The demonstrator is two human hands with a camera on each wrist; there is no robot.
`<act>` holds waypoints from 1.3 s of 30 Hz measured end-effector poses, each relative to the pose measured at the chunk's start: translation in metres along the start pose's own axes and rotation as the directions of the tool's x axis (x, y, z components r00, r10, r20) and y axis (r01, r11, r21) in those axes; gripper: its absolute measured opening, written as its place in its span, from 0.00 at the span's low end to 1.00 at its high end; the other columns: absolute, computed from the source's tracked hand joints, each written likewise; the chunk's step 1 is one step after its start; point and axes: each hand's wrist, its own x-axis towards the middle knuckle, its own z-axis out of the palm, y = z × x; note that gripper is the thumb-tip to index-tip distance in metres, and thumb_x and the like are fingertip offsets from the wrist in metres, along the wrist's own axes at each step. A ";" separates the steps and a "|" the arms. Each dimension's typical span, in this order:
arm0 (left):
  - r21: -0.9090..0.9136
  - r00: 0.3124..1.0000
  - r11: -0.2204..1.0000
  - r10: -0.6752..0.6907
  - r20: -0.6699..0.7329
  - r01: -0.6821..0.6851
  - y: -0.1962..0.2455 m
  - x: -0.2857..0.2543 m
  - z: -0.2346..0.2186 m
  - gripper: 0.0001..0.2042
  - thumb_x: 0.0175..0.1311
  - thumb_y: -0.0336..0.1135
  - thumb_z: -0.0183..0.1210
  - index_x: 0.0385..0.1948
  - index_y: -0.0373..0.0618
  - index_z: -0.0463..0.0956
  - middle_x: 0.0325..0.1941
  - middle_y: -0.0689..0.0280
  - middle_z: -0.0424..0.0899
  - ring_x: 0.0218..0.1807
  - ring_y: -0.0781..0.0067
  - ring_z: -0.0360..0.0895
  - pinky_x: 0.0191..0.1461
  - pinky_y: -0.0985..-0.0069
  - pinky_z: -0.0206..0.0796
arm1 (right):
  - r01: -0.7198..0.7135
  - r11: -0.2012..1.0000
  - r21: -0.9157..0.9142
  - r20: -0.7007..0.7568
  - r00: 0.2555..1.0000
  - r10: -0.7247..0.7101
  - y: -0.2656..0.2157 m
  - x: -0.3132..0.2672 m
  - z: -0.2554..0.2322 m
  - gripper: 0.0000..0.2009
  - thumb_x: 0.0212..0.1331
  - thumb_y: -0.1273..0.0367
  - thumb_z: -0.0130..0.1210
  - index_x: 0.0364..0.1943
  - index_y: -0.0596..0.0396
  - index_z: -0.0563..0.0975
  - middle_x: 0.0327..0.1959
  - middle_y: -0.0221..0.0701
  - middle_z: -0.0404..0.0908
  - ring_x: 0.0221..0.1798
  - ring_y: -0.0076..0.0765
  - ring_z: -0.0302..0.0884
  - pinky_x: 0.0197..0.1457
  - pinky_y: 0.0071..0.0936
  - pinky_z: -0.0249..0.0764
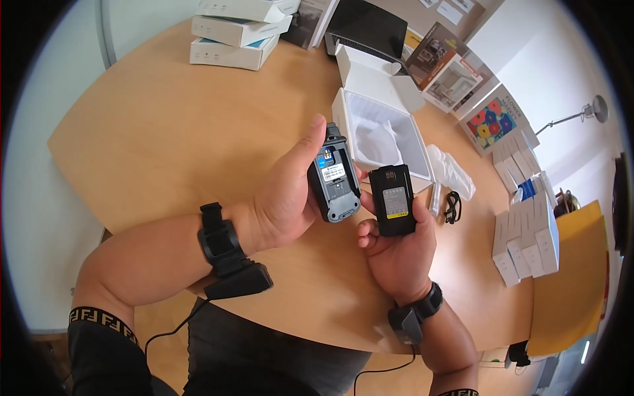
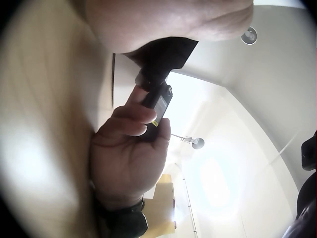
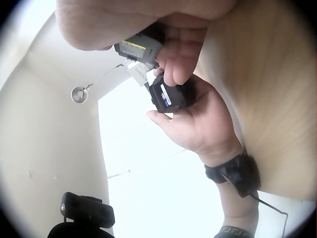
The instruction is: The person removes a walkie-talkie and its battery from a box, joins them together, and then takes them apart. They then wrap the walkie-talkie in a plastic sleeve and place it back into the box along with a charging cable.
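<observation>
My left hand (image 1: 281,198) grips a black handheld radio (image 1: 342,195), its back turned up with the battery bay open, showing a white label and metal contacts. Its thumb lies along the radio's upper side. To the right, my right hand (image 1: 401,264) holds a black battery pack (image 1: 394,200) between thumb and fingers, its grey label with a yellow stripe facing up. Radio and battery are held side by side above the table, a small gap between them in the head view. In the right wrist view the radio (image 3: 167,96) lies against the left palm.
Beyond the hands stands an open white box (image 1: 380,132) with a clear bag inside. A plastic bag (image 1: 452,173) and a coiled black cable (image 1: 452,208) lie right of it. White boxes (image 1: 234,49) are stacked far left, more (image 1: 526,241) at right. A laptop (image 1: 366,30) stands behind.
</observation>
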 end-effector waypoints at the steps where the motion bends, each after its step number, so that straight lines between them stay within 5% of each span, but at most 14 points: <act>1: 0.011 1.000 1.000 -0.005 -0.003 0.005 0.000 0.000 0.000 0.25 0.73 0.65 0.44 0.46 0.50 0.71 0.38 0.62 0.83 0.41 0.72 0.83 0.43 0.72 0.77 | 0.001 1.000 0.000 -0.001 1.000 -0.001 0.000 0.000 -0.003 0.26 0.74 0.50 0.35 0.62 0.51 0.72 0.53 0.44 0.83 0.35 0.42 0.83 0.39 0.34 0.79; 12: 0.044 0.998 0.997 -0.061 -0.008 0.061 0.001 0.000 0.000 0.30 0.73 0.68 0.38 0.44 0.46 0.71 0.38 0.61 0.82 0.40 0.68 0.85 0.47 0.70 0.78 | -0.068 0.993 0.092 0.046 0.997 0.064 -0.003 0.005 -0.005 0.29 0.74 0.48 0.32 0.66 0.54 0.69 0.59 0.40 0.80 0.35 0.38 0.82 0.40 0.32 0.80; 14: 0.036 0.996 0.995 -0.089 0.026 0.088 0.000 0.000 -0.003 0.32 0.71 0.70 0.38 0.39 0.49 0.76 0.39 0.63 0.84 0.47 0.67 0.82 0.54 0.67 0.75 | -0.062 0.995 0.082 0.052 0.997 0.058 -0.004 0.005 -0.004 0.29 0.74 0.48 0.31 0.65 0.54 0.69 0.59 0.39 0.80 0.36 0.37 0.82 0.39 0.32 0.79; 19: 0.028 0.996 0.995 -0.091 0.000 0.091 -0.002 0.000 -0.002 0.29 0.72 0.69 0.39 0.43 0.51 0.74 0.40 0.63 0.84 0.48 0.66 0.83 0.53 0.67 0.76 | -0.006 0.998 0.063 0.046 0.999 0.003 0.000 0.003 -0.003 0.27 0.74 0.52 0.34 0.67 0.54 0.66 0.59 0.41 0.80 0.41 0.36 0.79 0.40 0.30 0.77; 24: 0.053 0.997 0.996 -0.072 -0.011 0.073 -0.002 0.000 -0.002 0.28 0.72 0.68 0.40 0.47 0.52 0.71 0.44 0.62 0.84 0.50 0.67 0.82 0.53 0.67 0.75 | 0.317 0.903 -0.291 0.080 0.948 -0.307 0.010 -0.004 0.005 0.28 0.72 0.66 0.42 0.74 0.53 0.55 0.62 0.43 0.74 0.49 0.33 0.74 0.51 0.28 0.72; 26: 0.069 0.994 0.994 -0.074 -0.083 0.080 -0.002 -0.002 0.003 0.28 0.72 0.68 0.40 0.48 0.52 0.71 0.46 0.63 0.83 0.52 0.68 0.82 0.55 0.67 0.75 | 0.345 0.882 -0.320 0.101 0.939 -0.330 0.013 -0.006 0.007 0.28 0.73 0.69 0.42 0.75 0.54 0.52 0.65 0.40 0.70 0.53 0.30 0.72 0.60 0.29 0.69; 28: 0.096 0.997 0.993 -0.068 -0.027 0.071 -0.001 -0.002 0.001 0.28 0.73 0.68 0.39 0.49 0.52 0.71 0.47 0.63 0.83 0.52 0.68 0.81 0.57 0.67 0.74 | 0.469 0.659 -0.589 0.226 0.878 -0.422 0.017 -0.006 0.006 0.29 0.74 0.72 0.43 0.76 0.55 0.49 0.68 0.39 0.68 0.61 0.30 0.70 0.67 0.30 0.64; 30: 0.123 0.997 0.990 -0.065 0.029 0.061 -0.003 -0.001 0.001 0.29 0.73 0.67 0.38 0.50 0.51 0.72 0.47 0.63 0.83 0.53 0.68 0.80 0.59 0.67 0.73 | 0.493 0.616 -0.614 0.301 0.868 -0.395 0.017 -0.006 0.012 0.31 0.73 0.74 0.46 0.76 0.56 0.46 0.71 0.41 0.64 0.72 0.32 0.62 0.72 0.30 0.58; 33: 0.100 0.991 0.994 -0.062 0.121 0.050 -0.008 0.000 0.003 0.30 0.74 0.67 0.36 0.53 0.49 0.71 0.49 0.64 0.82 0.54 0.70 0.79 0.62 0.66 0.71 | 0.470 0.637 -0.611 0.257 0.879 -0.401 0.023 -0.005 0.016 0.32 0.72 0.74 0.50 0.75 0.58 0.49 0.70 0.42 0.65 0.71 0.32 0.64 0.72 0.30 0.61; 35: 0.121 0.990 0.993 -0.022 0.136 0.005 -0.011 0.001 0.002 0.32 0.74 0.67 0.34 0.55 0.48 0.71 0.50 0.65 0.81 0.54 0.71 0.78 0.63 0.66 0.70 | 0.470 0.470 -0.747 0.302 0.870 -0.390 0.026 -0.001 0.014 0.31 0.70 0.74 0.54 0.74 0.60 0.54 0.69 0.43 0.65 0.71 0.34 0.64 0.71 0.32 0.65; 39: 0.120 0.992 0.993 -0.012 0.124 -0.003 -0.012 0.000 0.001 0.31 0.74 0.67 0.34 0.54 0.48 0.71 0.51 0.66 0.80 0.54 0.72 0.78 0.62 0.66 0.71 | 0.469 0.543 -0.697 0.271 0.873 -0.406 0.029 0.000 0.015 0.31 0.68 0.73 0.57 0.72 0.62 0.58 0.68 0.43 0.67 0.70 0.36 0.66 0.71 0.33 0.67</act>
